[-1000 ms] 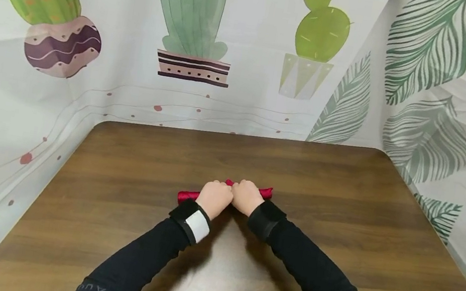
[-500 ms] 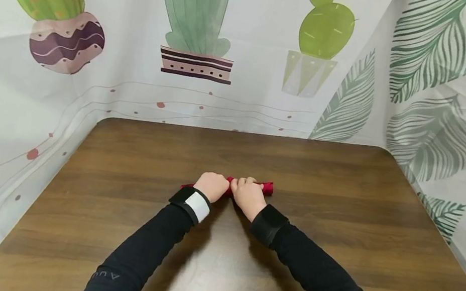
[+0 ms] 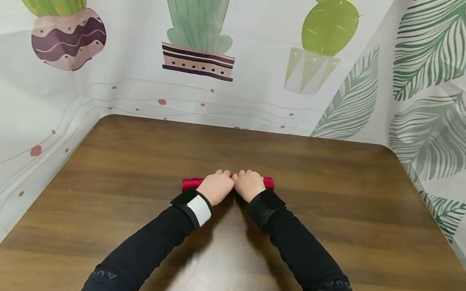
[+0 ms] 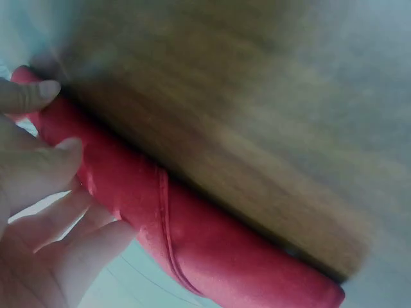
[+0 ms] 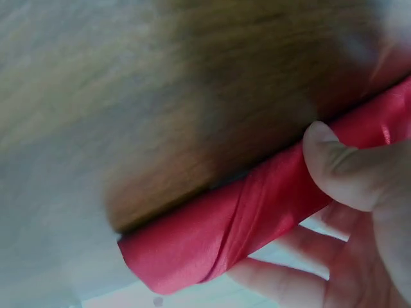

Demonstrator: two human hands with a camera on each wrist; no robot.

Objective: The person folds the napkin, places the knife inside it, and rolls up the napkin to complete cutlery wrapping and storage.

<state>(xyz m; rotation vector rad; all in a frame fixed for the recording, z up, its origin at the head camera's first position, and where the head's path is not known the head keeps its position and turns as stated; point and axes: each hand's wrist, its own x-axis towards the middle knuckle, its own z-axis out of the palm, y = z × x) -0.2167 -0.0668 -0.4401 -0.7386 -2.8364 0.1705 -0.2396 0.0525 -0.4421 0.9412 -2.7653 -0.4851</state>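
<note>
A roll of shiny red cloth [image 3: 192, 184] lies crosswise on the wooden table [image 3: 146, 233], both its ends showing past the hands in the head view. My left hand [image 3: 216, 186] holds it left of its middle. In the left wrist view, the left thumb [image 4: 48, 170] is on one side of the red roll [image 4: 212, 237] and the fingers on the other. Close beside it, my right hand [image 3: 249, 185] grips the right half. The right thumb [image 5: 334, 160] presses the roll [image 5: 192, 237] in the right wrist view, its fingers behind. A slanting fold edge shows near each end.
Behind the table's far edge hangs a white cloth backdrop [image 3: 259, 68] printed with cacti and leaves. Dark sleeves and black wrist straps cover the arms.
Both hands stay on the red roll while their grip and finger positions shift. The roll lies slightly higher in the head view, and its left end, barely visible half a second ago, shows again.
</note>
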